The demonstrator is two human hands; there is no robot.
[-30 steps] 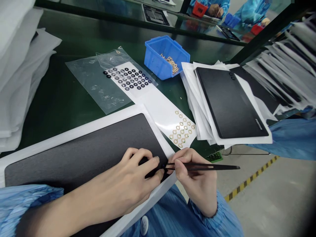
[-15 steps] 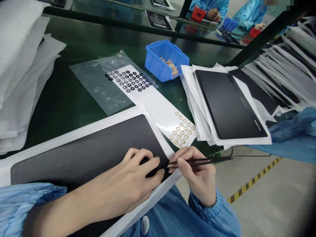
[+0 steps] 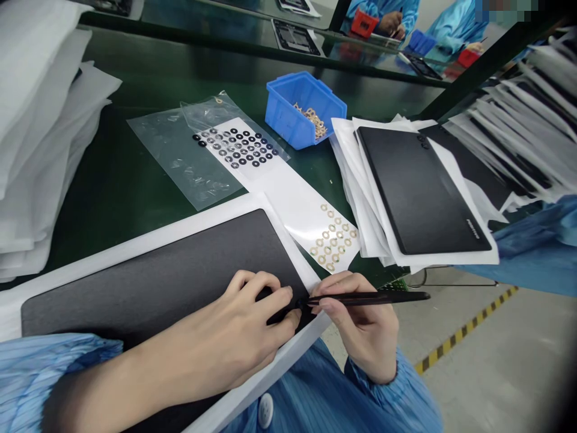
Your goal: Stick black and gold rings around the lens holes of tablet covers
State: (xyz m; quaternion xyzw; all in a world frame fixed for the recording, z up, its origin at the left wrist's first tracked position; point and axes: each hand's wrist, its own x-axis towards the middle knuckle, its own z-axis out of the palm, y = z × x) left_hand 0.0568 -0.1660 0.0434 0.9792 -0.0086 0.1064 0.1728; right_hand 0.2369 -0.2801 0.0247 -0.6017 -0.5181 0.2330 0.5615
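A black tablet back cover (image 3: 171, 264) lies on a white foam sheet in front of me. My left hand (image 3: 250, 325) rests across it with bent fingers, thumb and index fingertip drawn close at the cover's right corner. A small dark piece (image 3: 301, 302) shows by those fingertips; its exact shape is too small to tell. In my right hand (image 3: 360, 319) are black tweezers (image 3: 392, 297), their legs nearly together and their tips at that dark piece. Just beyond the corner, a white sticker sheet (image 3: 293, 201) carries black rings (image 3: 243, 147) and tan ring outlines (image 3: 333, 237).
Behind the sheet stands a blue bin (image 3: 288, 123) with small tan rings. Another tablet cover (image 3: 424, 192) tops a foam-wrapped stack at right. Foam sheets (image 3: 40, 150) pile up at left. Across the bench, people in blue sleeves work near red bins (image 3: 364, 23).
The tweezers' legs have closed together and turned slightly in my right hand, which has shifted a little right. My left hand stays in place.
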